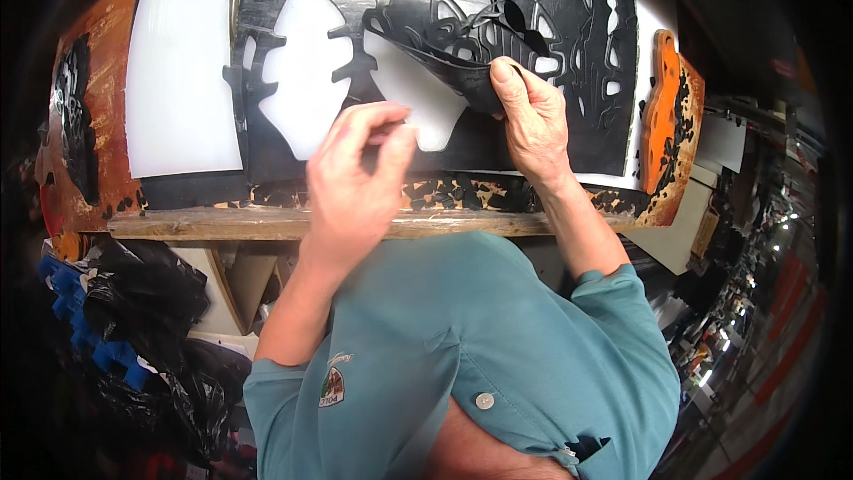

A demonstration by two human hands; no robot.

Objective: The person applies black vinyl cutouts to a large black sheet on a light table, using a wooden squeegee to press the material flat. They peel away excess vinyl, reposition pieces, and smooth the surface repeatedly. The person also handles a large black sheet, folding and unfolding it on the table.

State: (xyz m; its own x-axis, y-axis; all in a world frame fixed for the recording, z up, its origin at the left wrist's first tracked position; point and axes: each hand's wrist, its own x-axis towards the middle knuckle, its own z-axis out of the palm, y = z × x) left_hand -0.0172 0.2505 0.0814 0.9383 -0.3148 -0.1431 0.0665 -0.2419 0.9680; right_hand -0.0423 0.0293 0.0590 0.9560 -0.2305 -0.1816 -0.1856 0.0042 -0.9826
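A black flexible sheet [569, 124] with many shaped cut-outs lies on a white board on the workbench. My right hand [536, 116] pinches a lifted, curled part of the black cut-out sheet [475, 80] between thumb and fingers. That part bends up toward me, and white shows in the opening below it. My left hand [355, 164] hovers over the front of the sheet, left of the lifted part. Its fingers are curved, with a small gap between thumb and forefinger, and I see nothing held there. Slight motion blur softens it.
An orange cutting die [660, 116] stands at the right end of the bench, among black scraps. A white panel [182, 80] lies to the left, beside a black piece [75, 116]. Scraps line the wooden front edge [213, 223]. Black plastic bags [151, 293] sit below left.
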